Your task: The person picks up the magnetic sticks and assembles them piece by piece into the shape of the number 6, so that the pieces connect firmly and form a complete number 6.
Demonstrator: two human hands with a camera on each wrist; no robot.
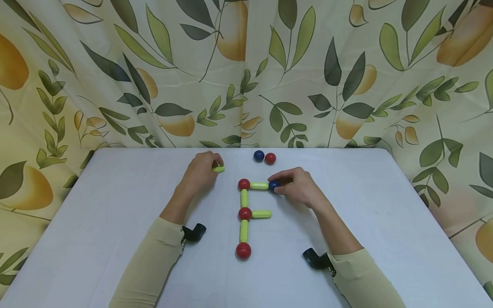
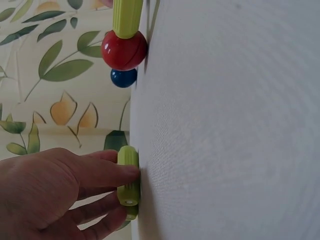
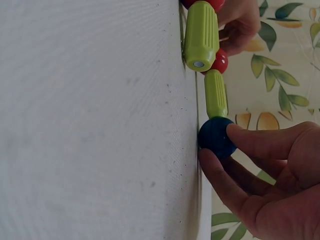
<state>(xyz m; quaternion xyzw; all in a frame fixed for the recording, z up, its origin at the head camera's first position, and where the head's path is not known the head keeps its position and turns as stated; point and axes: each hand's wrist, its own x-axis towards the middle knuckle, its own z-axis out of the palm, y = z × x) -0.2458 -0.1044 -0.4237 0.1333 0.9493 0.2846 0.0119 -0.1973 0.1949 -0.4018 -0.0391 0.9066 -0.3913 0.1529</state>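
Note:
My right hand (image 1: 298, 186) pinches a blue ball (image 3: 216, 139) between thumb and fingers. The ball sits against the free end of the upper green rod (image 1: 259, 186), which sticks out from the top red ball (image 1: 244, 184). Below, green rods link that ball to a middle red ball (image 1: 245, 213) and a bottom red ball (image 1: 243, 251) in a column. A side rod (image 1: 262, 214) points right from the middle ball, its metal tip bare. My left hand (image 1: 201, 170) pinches a ribbed green rod (image 2: 128, 175) at the left; a second rod's end (image 2: 132, 213) shows behind it by the fingers.
A loose blue ball (image 1: 259, 156) and a loose red ball (image 1: 270, 158) lie side by side near the back edge of the white-covered table (image 1: 346, 171). Behind it hangs a leaf-patterned curtain (image 1: 231, 85). Each wrist carries a small black camera.

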